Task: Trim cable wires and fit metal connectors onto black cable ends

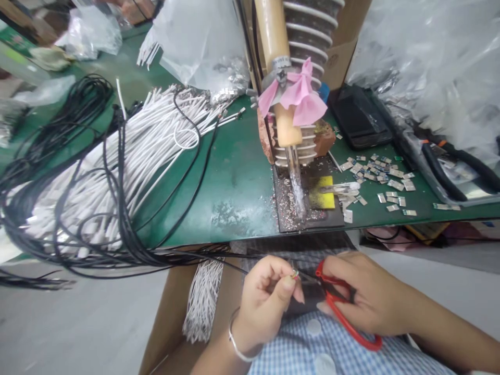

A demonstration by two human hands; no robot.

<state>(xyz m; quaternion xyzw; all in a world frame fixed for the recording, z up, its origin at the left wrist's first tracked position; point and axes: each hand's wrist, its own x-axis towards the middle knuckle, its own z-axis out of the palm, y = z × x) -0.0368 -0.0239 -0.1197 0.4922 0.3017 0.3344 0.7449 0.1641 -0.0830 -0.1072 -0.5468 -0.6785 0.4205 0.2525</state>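
My left hand (pixel 265 302) pinches the end of a black cable between thumb and forefinger, just below the table edge. Thin coloured wires (pixel 296 274) stick out of its fingertips. In my right hand (pixel 371 294) is a pair of red-handled scissors (pixel 353 328), with my fingers through the handles. Their blades point left at the wire ends; whether they touch the wires I cannot make out. Black cables (pixel 125 224) run from the left of the table toward my left hand, beside a large bundle of white cables (pixel 144 140).
A soldering iron (pixel 289 125) with pink cloth hangs tip-down over a dark plate (pixel 285 208) with a yellow sponge (pixel 327 192). Small connectors (pixel 375 169) lie scattered rightward, near a phone (pixel 361 117) and black-handled pliers (pixel 445 166). A cardboard box (pixel 167 323) with white cables stands below.
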